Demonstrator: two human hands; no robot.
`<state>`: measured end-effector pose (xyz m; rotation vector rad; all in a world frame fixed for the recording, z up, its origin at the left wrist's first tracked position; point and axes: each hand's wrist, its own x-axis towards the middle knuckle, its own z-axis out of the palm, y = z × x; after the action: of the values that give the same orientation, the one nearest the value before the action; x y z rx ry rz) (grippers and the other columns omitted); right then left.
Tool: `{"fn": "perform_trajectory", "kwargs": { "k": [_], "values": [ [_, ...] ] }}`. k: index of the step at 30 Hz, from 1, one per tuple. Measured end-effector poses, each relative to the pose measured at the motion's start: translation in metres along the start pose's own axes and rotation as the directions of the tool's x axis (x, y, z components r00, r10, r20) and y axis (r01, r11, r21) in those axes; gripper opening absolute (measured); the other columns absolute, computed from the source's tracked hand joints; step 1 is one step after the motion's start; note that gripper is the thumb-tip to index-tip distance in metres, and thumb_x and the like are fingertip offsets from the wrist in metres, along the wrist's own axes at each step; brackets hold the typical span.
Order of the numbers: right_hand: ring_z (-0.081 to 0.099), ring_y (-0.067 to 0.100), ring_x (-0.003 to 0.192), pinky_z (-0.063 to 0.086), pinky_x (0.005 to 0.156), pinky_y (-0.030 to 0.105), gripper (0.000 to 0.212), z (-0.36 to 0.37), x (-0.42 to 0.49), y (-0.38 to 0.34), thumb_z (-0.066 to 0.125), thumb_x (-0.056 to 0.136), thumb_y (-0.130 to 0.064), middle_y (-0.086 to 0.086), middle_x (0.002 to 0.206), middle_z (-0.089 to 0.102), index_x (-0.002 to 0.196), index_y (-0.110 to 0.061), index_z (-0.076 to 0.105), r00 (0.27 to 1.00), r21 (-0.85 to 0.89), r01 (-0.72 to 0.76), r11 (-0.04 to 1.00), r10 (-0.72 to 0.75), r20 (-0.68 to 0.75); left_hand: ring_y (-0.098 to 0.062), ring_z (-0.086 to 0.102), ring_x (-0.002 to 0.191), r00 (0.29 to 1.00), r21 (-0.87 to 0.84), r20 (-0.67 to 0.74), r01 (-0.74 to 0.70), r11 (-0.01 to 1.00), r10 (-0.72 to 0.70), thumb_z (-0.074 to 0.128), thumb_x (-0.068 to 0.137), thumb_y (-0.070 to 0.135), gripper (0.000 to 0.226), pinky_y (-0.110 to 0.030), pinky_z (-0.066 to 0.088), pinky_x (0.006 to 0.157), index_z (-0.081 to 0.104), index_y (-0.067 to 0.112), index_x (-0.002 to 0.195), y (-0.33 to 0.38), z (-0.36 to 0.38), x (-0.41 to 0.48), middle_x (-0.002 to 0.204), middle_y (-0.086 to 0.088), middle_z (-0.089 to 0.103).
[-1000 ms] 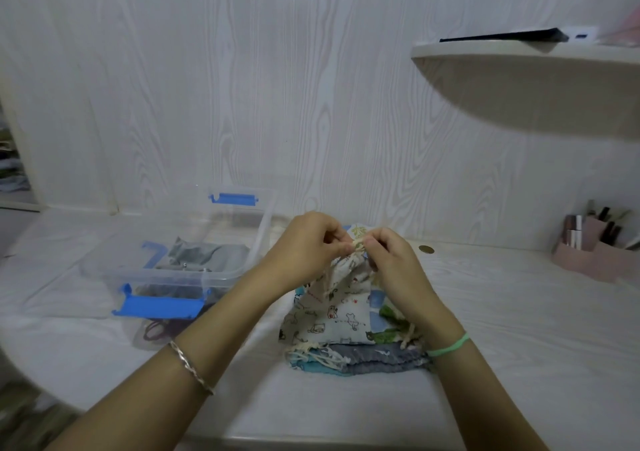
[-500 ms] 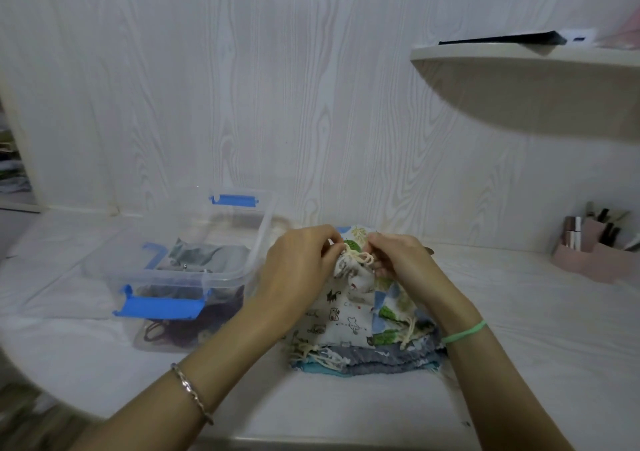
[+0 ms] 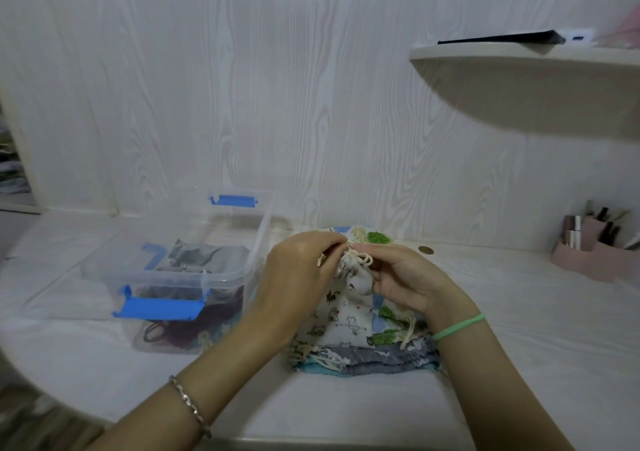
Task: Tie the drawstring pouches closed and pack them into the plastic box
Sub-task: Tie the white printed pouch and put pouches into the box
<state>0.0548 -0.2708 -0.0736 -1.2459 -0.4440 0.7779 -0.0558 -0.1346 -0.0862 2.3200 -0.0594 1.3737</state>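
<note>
A white pouch with a cat print (image 3: 346,308) stands bunched at its neck on top of a stack of other pouches (image 3: 367,360). My left hand (image 3: 298,277) pinches the cream drawstring (image 3: 360,258) at the neck from the left. From the right, my right hand (image 3: 398,277) pinches the same cord. The clear plastic box (image 3: 194,277) with blue latches sits open to the left, with grey fabric inside it.
A pink organiser with pens (image 3: 595,246) stands at the far right by the wall. A curved shelf (image 3: 526,62) juts out above right. A small coin-like disc (image 3: 426,250) lies behind the pouches. The table's rounded front edge runs close to me.
Both hands have dropped a little with the pouch neck, and the cord now shows as a loop between my fingers.
</note>
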Motion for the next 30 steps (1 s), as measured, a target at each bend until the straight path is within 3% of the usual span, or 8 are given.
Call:
{"fn": "perform_trajectory", "kwargs": {
  "k": [4,7,11,14,18,21,25,30],
  "values": [
    [0.052,0.031,0.084,0.046,0.079,0.042,0.049,0.003,0.002,0.003,0.078,0.07,-0.015,0.023,0.093,0.059,0.108,0.013,0.064,0.997,-0.163,0.041,0.986,-0.052,-0.063,-0.006,0.066,0.085,0.998,-0.056,0.028,-0.046,0.997,0.048,0.073,0.084,0.019,0.018,-0.022,0.051,0.08,0.075,0.017,0.102,-0.003,0.004,0.0,0.094,0.006,0.074],
    [0.046,0.016,0.058,0.034,0.057,0.029,0.025,0.005,0.001,0.0,0.066,0.082,-0.011,0.007,0.063,0.052,0.1,0.006,0.067,0.995,-0.379,0.039,0.925,-0.07,-0.07,-0.005,0.065,0.091,0.994,-0.115,0.111,-0.008,0.993,0.021,0.073,0.083,0.019,0.021,-0.022,0.051,0.084,0.075,0.019,0.104,-0.007,0.007,0.006,0.097,0.007,0.074],
    [0.042,0.013,0.057,0.035,0.056,0.026,0.01,0.003,0.001,-0.003,0.068,0.084,-0.01,0.005,0.064,0.05,0.08,-0.001,0.07,0.996,-0.484,0.064,0.873,-0.086,-0.023,0.002,0.064,0.099,0.947,-0.227,0.308,0.167,0.959,-0.092,0.07,0.086,0.018,0.024,-0.019,0.05,0.093,0.073,0.021,0.11,-0.013,0.005,0.014,0.106,0.008,0.073],
    [0.043,0.012,0.058,0.036,0.059,0.027,0.01,0.003,-0.003,-0.004,0.07,0.083,-0.011,0.006,0.065,0.051,0.079,-0.002,0.072,0.994,-0.52,0.093,0.849,-0.112,-0.005,0.005,0.063,0.103,0.902,-0.228,0.416,0.221,0.948,-0.11,0.069,0.087,0.02,0.027,-0.015,0.047,0.096,0.071,0.023,0.114,-0.016,0.003,0.018,0.111,0.009,0.071],
    [0.048,0.008,0.054,0.041,0.057,0.022,0.015,0.005,-0.005,-0.001,0.07,0.083,-0.008,-0.003,0.058,0.057,0.069,-0.01,0.073,0.983,-0.54,0.141,0.83,-0.182,-0.022,0.006,0.065,0.086,0.85,-0.222,0.478,0.361,0.906,-0.221,0.07,0.086,0.022,0.03,-0.007,0.048,0.077,0.069,0.021,0.116,-0.013,0.001,0.022,0.099,0.007,0.074],
    [0.058,0.01,0.06,0.05,0.06,0.021,0.008,0.007,-0.007,0.0,0.072,0.083,-0.008,0.0,0.063,0.066,0.075,-0.007,0.073,0.966,-0.579,0.186,0.794,-0.254,-0.038,-0.002,0.068,0.068,0.821,-0.24,0.466,0.476,0.846,-0.329,0.074,0.082,0.022,0.02,-0.014,0.048,0.061,0.071,0.019,0.102,-0.01,0.002,0.024,0.077,0.002,0.074],
    [0.068,0.024,0.067,0.057,0.069,0.03,0.007,0.011,-0.009,0.004,0.074,0.082,-0.01,0.013,0.073,0.073,0.078,-0.004,0.075,0.911,-0.707,0.284,0.648,-0.413,-0.012,-0.012,0.071,0.072,0.751,-0.173,0.498,0.575,0.799,-0.433,0.078,0.078,0.022,0.016,-0.024,0.054,0.063,0.066,0.02,0.089,-0.011,0.001,0.029,0.074,-0.001,0.074],
    [0.052,0.001,0.049,0.048,0.056,0.018,0.007,0.014,-0.013,0.011,0.07,0.079,-0.006,-0.008,0.055,0.06,0.073,-0.009,0.071,0.795,-0.855,0.365,0.368,-0.601,0.081,-0.013,0.066,0.062,0.623,-0.186,0.613,0.712,0.677,-0.486,0.077,0.078,0.011,0.024,-0.025,0.056,0.065,0.062,0.008,0.097,-0.008,-0.003,0.037,0.075,-0.011,0.07]
  ]
}}
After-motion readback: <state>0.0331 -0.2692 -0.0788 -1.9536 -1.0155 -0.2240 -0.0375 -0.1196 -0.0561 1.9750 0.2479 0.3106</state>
